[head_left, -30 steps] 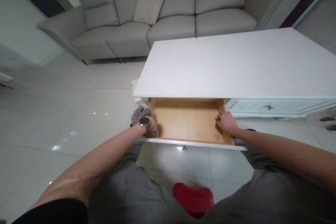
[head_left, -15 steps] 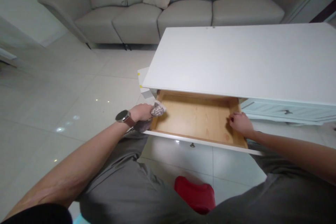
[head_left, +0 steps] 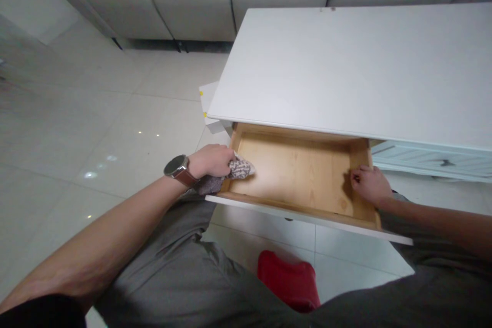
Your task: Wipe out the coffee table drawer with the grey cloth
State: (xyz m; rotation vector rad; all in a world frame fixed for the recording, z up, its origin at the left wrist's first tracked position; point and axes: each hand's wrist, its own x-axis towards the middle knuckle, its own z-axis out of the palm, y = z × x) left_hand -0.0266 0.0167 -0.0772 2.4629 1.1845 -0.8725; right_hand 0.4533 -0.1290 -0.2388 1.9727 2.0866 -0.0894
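In the head view, the left hand (head_left: 213, 160), wearing a round dark-faced watch on a brown strap (head_left: 180, 169), lies left of centre over the left side wall of a pale wooden, white-fronted drawer (head_left: 295, 177). Its fingers are closed on a crumpled grey and brown-patterned cloth (head_left: 241, 169), though their tips are partly hidden. The right hand (head_left: 369, 183), right of centre, lies at the opposite wall with its fingers curled inward over the rim; whether they pinch the wood, I cannot tell.

A second ago the left hand was lower on that wall, with the watch face just above it; now the wrist is out to the left and the cloth's patterned end shows past the knuckles. That suggests the wiping has moved along the left rim, while the right hand appears to steady the drawer.

The cloth's long axis runs from the grey bulk outside the wall up and rightward, the patterned end pointing into the drawer. The drawer stands pulled out from the white rectangular desk (head_left: 346, 72), its front toward the bottom of the frame, its long axis crossing left to right and dipping rightward.
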